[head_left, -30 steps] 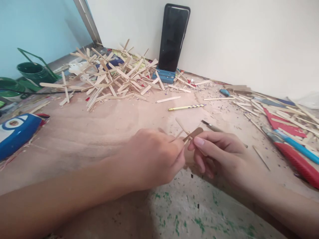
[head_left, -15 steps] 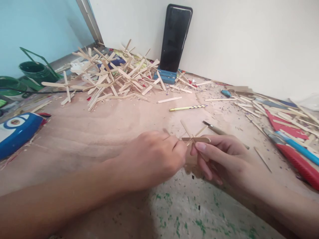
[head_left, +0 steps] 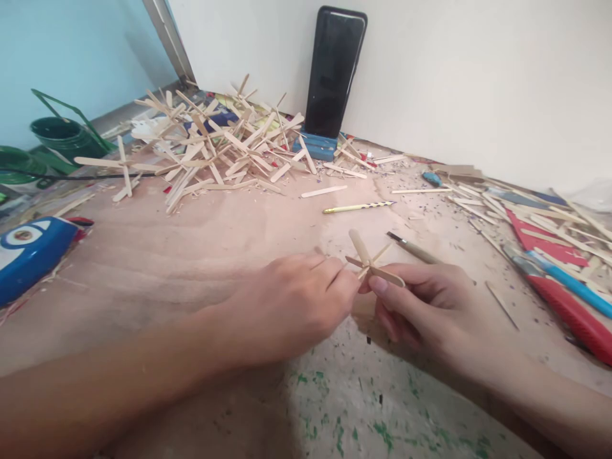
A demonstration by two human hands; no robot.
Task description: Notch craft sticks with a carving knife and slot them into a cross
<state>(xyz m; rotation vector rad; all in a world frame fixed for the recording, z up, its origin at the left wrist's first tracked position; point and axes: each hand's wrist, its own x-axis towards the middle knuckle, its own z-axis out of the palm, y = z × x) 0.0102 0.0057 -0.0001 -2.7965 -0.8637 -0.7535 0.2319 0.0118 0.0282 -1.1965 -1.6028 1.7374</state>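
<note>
A small cross of wooden craft sticks [head_left: 365, 257] is held up over the table between my two hands, its blades fanning out from one centre. My right hand [head_left: 437, 303] pinches it with thumb and fingertips near the hub. Coming from the left, my left hand [head_left: 306, 299] is closed at the cross's left side; its fingertips are hidden behind the knuckles. Just beyond my right hand lies a craft knife [head_left: 414, 248] with a slim handle. A yellow patterned pencil [head_left: 358, 207] rests farther back.
A heap of similar crossed sticks [head_left: 239, 143] lies at the back left. Behind it, a phone [head_left: 335, 70] stands in a blue holder [head_left: 318, 146]. Loose sticks, a red-handled cutter [head_left: 568, 312] and shavings lie at right. Green cups [head_left: 64, 137] and a blue-white object [head_left: 36, 255] are at left.
The cross has turned in my fingers, so its blades now point at different angles. My right fingers have shifted slightly around it; the left hand has stayed nearly in place.
</note>
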